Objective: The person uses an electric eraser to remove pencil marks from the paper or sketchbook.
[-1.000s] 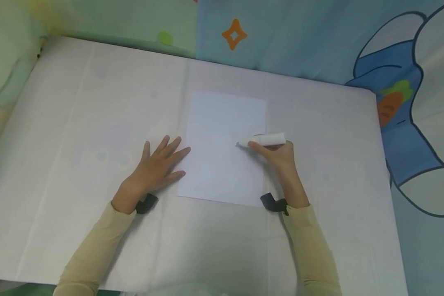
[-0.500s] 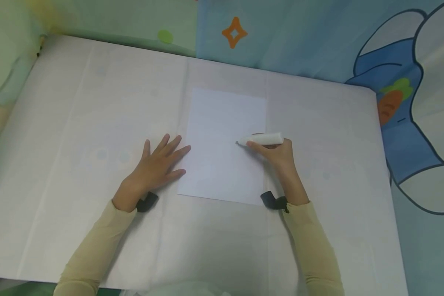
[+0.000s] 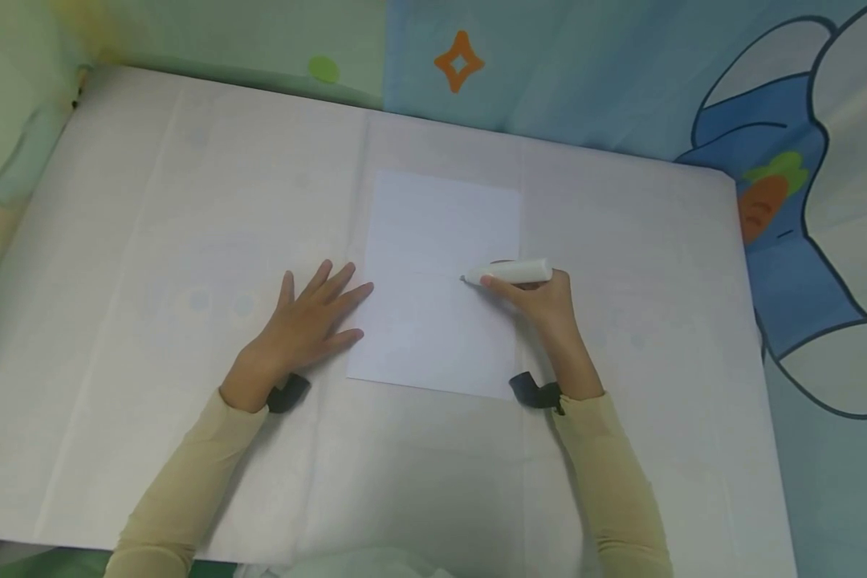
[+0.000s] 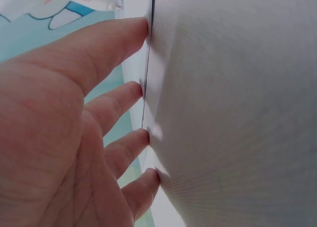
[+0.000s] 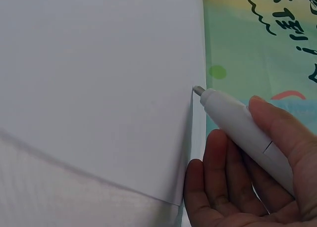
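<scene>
A white sheet of paper lies in the middle of the table. My right hand pinches a thick white pen with a narrow metal tip, held at a low slant over the sheet's right half. In the right wrist view the pen tip meets its shadow on the paper, and the thumb lies along the white barrel. My left hand is spread flat with straight fingers at the sheet's left edge. Thumb and fingertips touch along that edge in the left wrist view.
A white cloth covers the table. Behind it hangs a blue and green curtain with printed figures. Dark camera mounts sit at both wrists, just below the sheet's lower corners.
My right hand and the pen have shifted very slightly left over the sheet. The left hand keeps its place, and the whole view has moved a little.
</scene>
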A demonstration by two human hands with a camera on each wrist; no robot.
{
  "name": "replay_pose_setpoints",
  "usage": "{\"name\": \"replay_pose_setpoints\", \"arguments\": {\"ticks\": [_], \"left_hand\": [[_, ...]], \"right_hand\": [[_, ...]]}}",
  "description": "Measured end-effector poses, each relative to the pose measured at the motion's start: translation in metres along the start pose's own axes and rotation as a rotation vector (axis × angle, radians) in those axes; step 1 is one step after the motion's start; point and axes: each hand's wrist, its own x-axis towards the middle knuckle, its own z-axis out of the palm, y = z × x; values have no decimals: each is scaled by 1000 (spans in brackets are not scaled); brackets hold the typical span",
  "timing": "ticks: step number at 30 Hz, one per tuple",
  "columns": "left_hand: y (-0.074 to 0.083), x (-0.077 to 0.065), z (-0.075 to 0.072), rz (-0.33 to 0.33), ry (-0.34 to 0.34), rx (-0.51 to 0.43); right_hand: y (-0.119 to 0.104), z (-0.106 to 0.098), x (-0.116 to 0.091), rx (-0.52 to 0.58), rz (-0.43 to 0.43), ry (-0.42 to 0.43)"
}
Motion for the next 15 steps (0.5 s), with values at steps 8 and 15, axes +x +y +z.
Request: {"name": "replay_pose_setpoints", "arguments": {"ticks": [8,15], "left_hand": [[0,0,1,-4,-5,2],[0,0,0,-6,-7,6]], "right_hand": [[-2,1,0,-56,21,-2],[-3,1,1,-77,34,11]]}}
